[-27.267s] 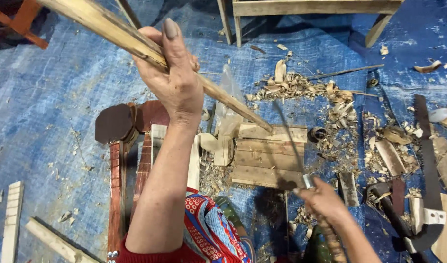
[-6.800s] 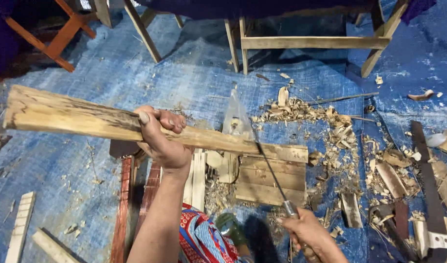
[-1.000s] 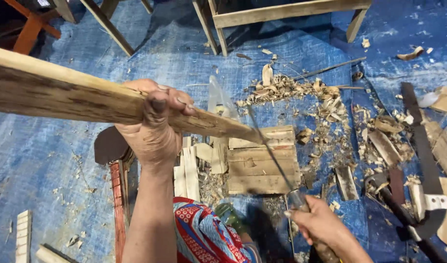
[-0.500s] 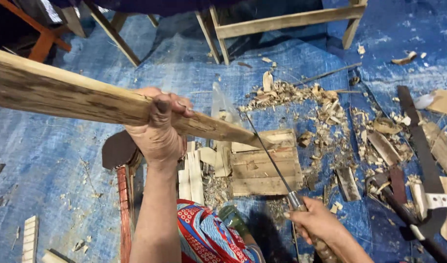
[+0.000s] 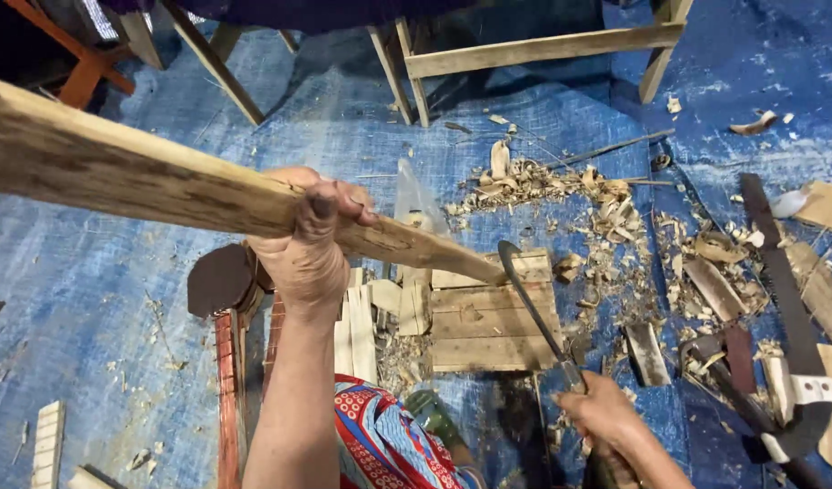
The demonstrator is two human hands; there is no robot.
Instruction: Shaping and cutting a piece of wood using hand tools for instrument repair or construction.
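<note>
My left hand [image 5: 309, 237] grips a long rough wooden stick [image 5: 144, 181] near its middle. The stick runs from the upper left down to its tip, which rests on a pale wooden block [image 5: 488, 317] on the floor. My right hand [image 5: 606, 418] is shut on the handle of a long dark blade [image 5: 532, 303]. The blade points up toward the stick's tip and its end is close to it. Wood shavings [image 5: 561, 186] lie scattered behind the block.
A blue tarp [image 5: 90, 299] covers the floor. Wooden furniture legs [image 5: 524, 54] stand at the top. A saw with a white handle [image 5: 787, 317] and wood scraps lie at the right. Small planks [image 5: 49, 439] lie bottom left, a reddish strip [image 5: 226, 389] beside my arm.
The stick has tipped a little, its tip now down on the block. My right hand has brought the blade's end closer to the stick's tip.
</note>
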